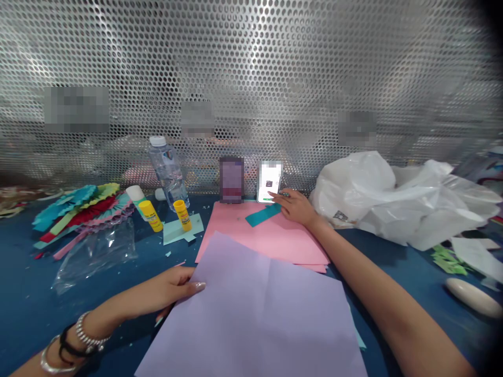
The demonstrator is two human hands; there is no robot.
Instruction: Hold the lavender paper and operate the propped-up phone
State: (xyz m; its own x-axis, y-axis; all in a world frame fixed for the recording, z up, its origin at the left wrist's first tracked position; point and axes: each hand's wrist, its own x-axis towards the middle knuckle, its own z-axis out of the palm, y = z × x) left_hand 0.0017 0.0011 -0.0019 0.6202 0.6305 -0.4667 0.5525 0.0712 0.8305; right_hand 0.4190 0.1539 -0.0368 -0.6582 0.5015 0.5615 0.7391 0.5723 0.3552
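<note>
A large lilac sheet of paper [251, 314] with a faint crease lies before me. My left hand [183, 283] grips its left edge, thumb on top and the other fingers underneath. Farther back, my right hand [296, 207] reaches to a lit phone [269, 183] that leans upright against the metal wall. One fingertip is at the screen, and the fingers are spread with nothing gripped. Just by that hand, a teal paper strip [261, 215] rests on a stack of pink sheets [231, 235]. The lilac sheet covers the front of the stack.
Left of the pink stack are a dark phone [231, 180], two yellow glue sticks [183, 215], a water bottle [168, 173] and folded paper fans [86, 207]. On the right lie a white plastic bag [393, 193], green paper scraps [450, 260] and a pale oval object [471, 297].
</note>
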